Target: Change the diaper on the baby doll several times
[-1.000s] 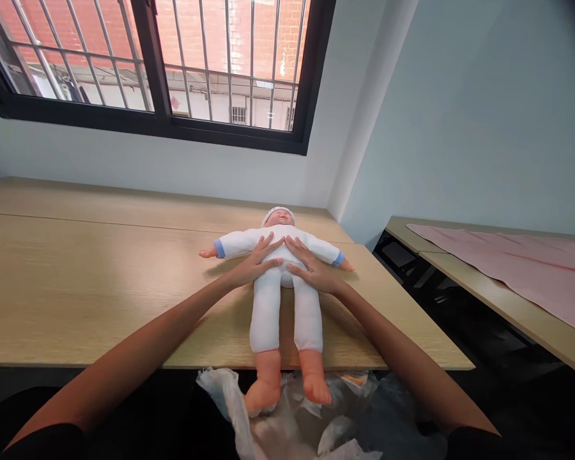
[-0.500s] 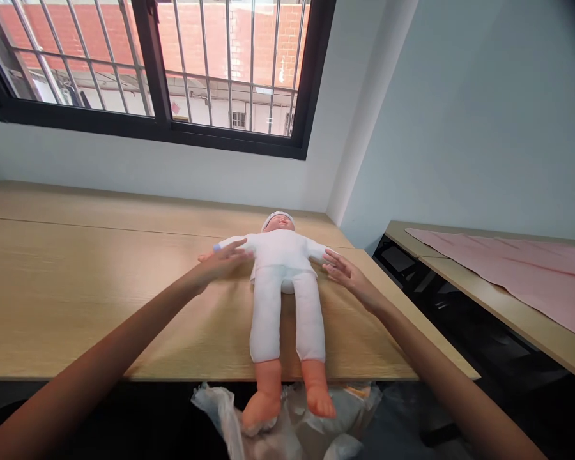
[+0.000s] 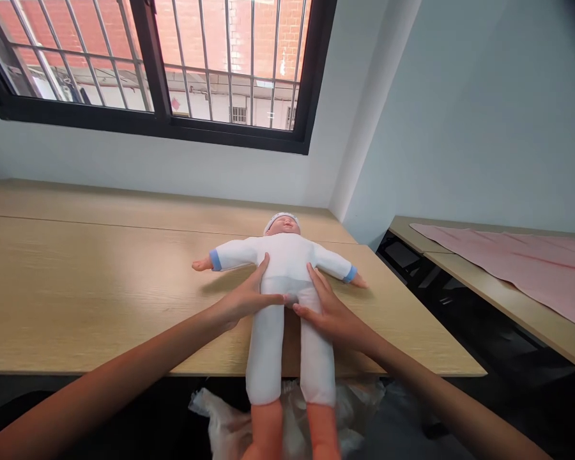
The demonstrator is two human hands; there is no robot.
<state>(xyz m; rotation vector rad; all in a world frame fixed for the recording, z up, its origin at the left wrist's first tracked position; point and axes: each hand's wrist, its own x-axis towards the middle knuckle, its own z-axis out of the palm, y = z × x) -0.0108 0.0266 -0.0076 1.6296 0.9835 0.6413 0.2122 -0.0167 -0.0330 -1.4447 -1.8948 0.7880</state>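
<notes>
A baby doll (image 3: pixel 285 259) in a white top with blue cuffs and white trousers lies face up, arms spread. A pale cap (image 3: pixel 282 216) covers its head. My left hand (image 3: pixel 250 295) grips the doll's hip from the left, its thumb laid across the front of the waist. On the opposite hip my right hand (image 3: pixel 334 318) does the same, thumb pointing inward. The doll's legs reach past the near edge of the table (image 3: pixel 124 287), and its feet are partly cut off by the frame.
Below the table edge is a crumpled clear plastic bag (image 3: pixel 227 415), partly behind the doll's legs. To the right, across a dark gap, stands another table with a pink cloth (image 3: pixel 517 262). A barred window (image 3: pixel 230 64) is set in the wall behind.
My hands have moved from beside the doll's arms down and inward onto its hips. The doll's legs and feet now come lower in view, closer to me. Both its cuffs now show.
</notes>
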